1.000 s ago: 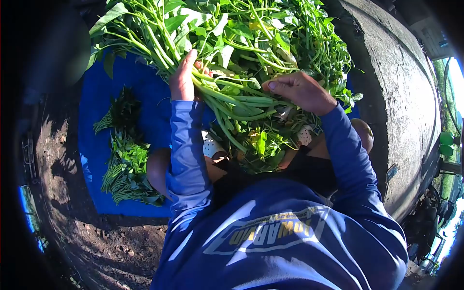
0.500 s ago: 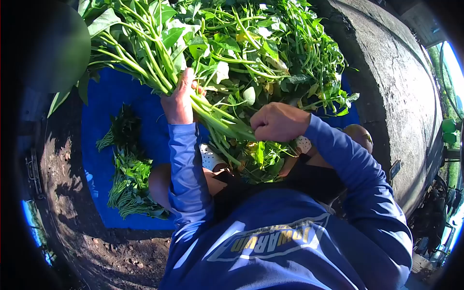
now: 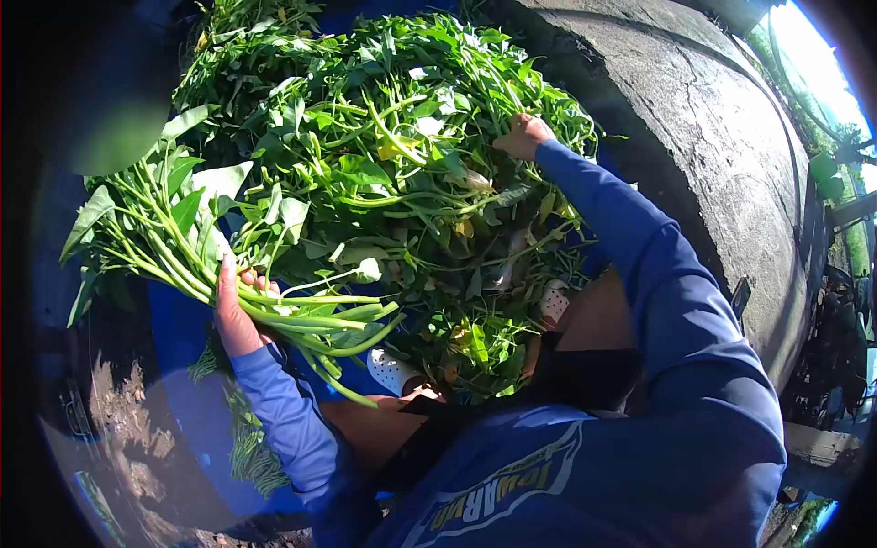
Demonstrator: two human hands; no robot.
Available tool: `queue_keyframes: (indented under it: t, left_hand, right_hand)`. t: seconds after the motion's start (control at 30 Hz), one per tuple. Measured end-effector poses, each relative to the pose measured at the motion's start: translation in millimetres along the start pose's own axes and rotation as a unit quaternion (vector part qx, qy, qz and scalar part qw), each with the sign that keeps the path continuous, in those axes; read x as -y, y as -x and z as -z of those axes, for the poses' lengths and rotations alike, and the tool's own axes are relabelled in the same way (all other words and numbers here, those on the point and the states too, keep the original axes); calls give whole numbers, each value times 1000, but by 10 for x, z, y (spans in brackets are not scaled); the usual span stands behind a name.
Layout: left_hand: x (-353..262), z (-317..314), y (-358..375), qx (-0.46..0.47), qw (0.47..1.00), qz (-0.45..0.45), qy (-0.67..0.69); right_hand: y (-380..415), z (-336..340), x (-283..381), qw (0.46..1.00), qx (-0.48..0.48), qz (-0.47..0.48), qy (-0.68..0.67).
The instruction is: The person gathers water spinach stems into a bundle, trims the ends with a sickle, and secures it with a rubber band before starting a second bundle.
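Note:
On the left, my left hand [image 3: 239, 310] is closed round a bunch of water spinach [image 3: 174, 247]. Its leafy tops point up and left, and the thick pale-green stem ends spread to the right over my knee. My right hand [image 3: 523, 137] is at the upper right side of a large heap of loose water spinach [image 3: 365, 173]. Its fingers are curled on stems there, partly hidden by the greens. Some loose leaves [image 3: 484, 352] lie between my feet.
A blue tarp [image 3: 187, 365] lies under the greens. Tied-looking bundles of greens [image 3: 251, 447] rest on it at lower left, beside my leg. White perforated clogs [image 3: 393, 373] are on my feet. A large rounded concrete block [image 3: 694, 137] borders the right side.
My left hand has moved left and down with the bunch. My right hand has left the stem ends and reached up and away into the heap. The view has shifted.

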State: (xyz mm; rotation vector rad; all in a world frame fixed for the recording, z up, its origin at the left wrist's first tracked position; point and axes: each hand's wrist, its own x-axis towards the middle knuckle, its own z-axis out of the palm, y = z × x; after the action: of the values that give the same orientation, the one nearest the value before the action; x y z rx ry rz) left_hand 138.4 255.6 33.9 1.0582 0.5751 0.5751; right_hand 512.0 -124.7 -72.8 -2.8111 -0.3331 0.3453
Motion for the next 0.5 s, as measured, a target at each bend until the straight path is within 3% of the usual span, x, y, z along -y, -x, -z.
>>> queue_keyframes:
  t: [0.07,0.1,0.17,0.3,0.4,0.43,0.5]
  left_hand:
    - [149,-29,-20,-26,1000,17,7]
    - [190,9,-43,-19,998,50,35]
    - [225,81,-137,4,993,97,67]
    - [212,12,-154,6,994,96,45]
    - [239,-20,-160,22,996,76,44]
    - [240,-35,-148,21,996,75,44]
    - [212,-103,-92,14,996,73,45]
  right_hand:
    - [-241,-190,-253,994,-49,-91,18]
    - [-311,-290,-301,991,-26,-124,-42]
    - [-308,-423,-165,987,-73,-142,-21]
    - [-267,-452,-15,958,-187,-213,-49]
    - [-398,-386,-237,970,-50,-193,-138]
    - [-461,-385,-269,978,-81,-175,-86]
    - [-560,-86,-357,992,-25,-115,-55]
